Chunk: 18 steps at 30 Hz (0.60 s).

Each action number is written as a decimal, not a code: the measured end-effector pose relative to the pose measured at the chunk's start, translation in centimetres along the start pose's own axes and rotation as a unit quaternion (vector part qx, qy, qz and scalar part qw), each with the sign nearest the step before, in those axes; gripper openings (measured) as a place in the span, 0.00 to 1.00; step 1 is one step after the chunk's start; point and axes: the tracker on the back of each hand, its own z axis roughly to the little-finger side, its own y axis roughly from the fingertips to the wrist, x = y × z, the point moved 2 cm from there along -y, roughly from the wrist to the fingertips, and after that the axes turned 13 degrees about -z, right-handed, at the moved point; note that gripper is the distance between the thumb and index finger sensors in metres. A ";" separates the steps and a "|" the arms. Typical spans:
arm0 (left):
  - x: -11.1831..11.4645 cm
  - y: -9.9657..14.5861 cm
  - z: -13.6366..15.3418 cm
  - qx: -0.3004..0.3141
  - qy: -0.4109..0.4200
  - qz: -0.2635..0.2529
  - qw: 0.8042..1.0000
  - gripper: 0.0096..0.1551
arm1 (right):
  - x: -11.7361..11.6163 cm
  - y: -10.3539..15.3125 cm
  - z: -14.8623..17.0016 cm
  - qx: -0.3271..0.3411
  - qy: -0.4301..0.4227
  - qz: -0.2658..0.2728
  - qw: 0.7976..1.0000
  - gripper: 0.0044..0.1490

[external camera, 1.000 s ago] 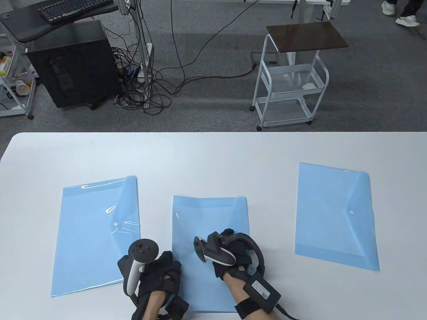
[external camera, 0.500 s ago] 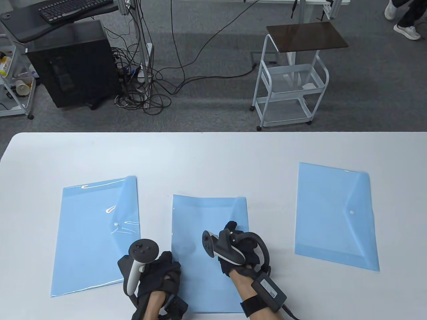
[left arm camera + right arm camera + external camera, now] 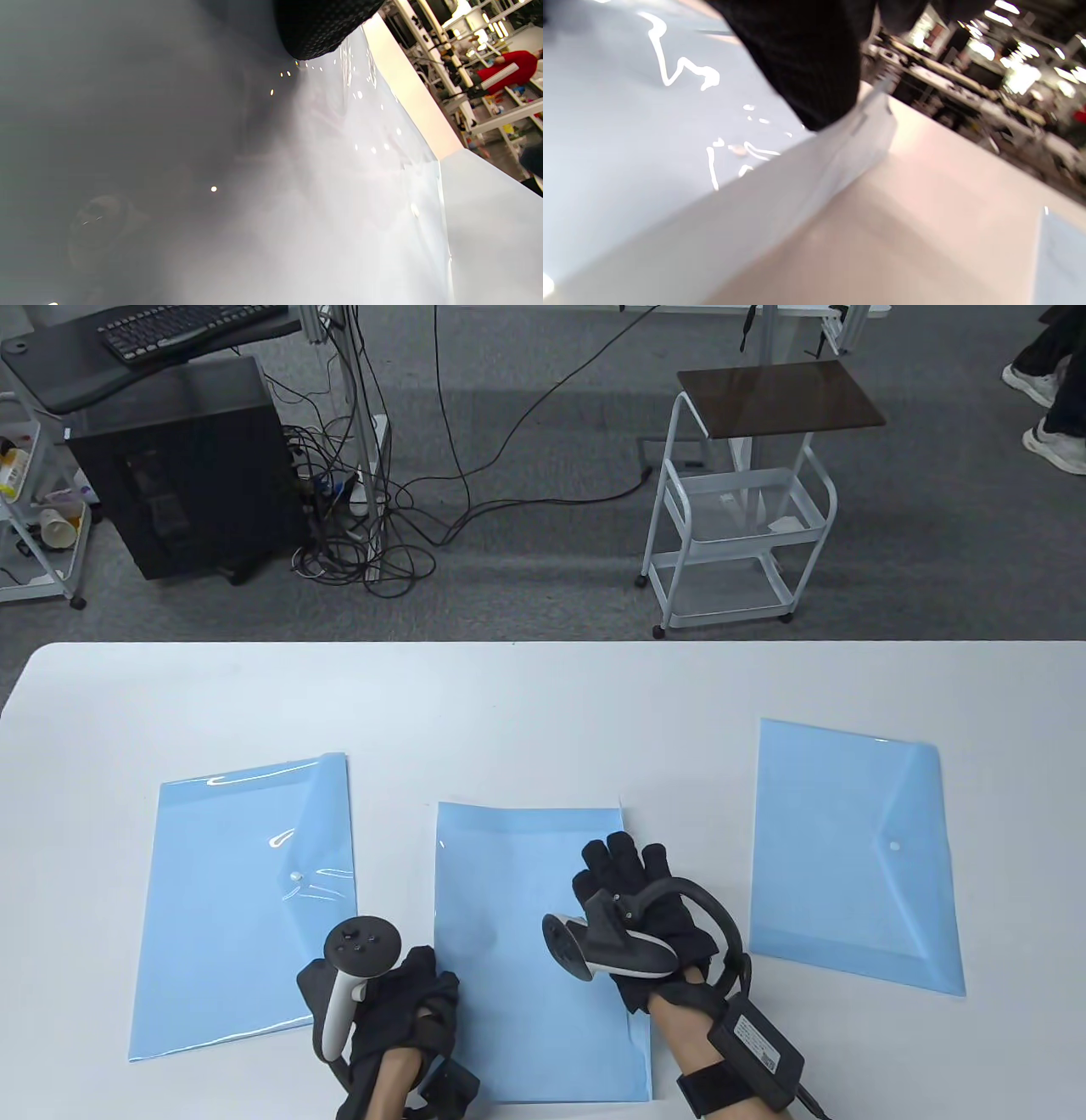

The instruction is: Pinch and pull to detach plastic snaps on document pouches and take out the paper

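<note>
No legible text, brand, number or sign in any view. The black box [image 3: 758,1042] strapped to the right forearm carries a pale printed label (table view), but its lines are too small to read. The keyboard [image 3: 188,325] on the desk beyond the table shows keys with no readable legends. Both wrist views are blurred; nothing printed can be made out there.

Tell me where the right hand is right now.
In the table view, the right hand lies with fingers spread on the right edge of the middle pouch, between the left hand and the right pouch.
</note>
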 end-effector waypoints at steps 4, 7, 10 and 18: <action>0.0 0.0 0.0 0.000 -0.001 -0.003 1.000 0.27 | -0.8 1.0 -0.3 0.050 -0.020 0.036 0.998 0.32; 0.0 0.1 0.1 -0.001 0.001 -0.004 1.000 0.27 | -1.6 1.5 0.4 0.043 -0.037 0.021 0.998 0.29; 0.0 0.1 0.1 -0.002 0.003 -0.004 1.000 0.27 | -2.3 1.8 1.5 0.029 -0.097 -0.003 0.995 0.27; -0.1 0.1 0.2 -0.003 0.005 -0.004 1.000 0.27 | -4.7 1.9 4.0 -0.027 -0.352 -0.034 0.935 0.29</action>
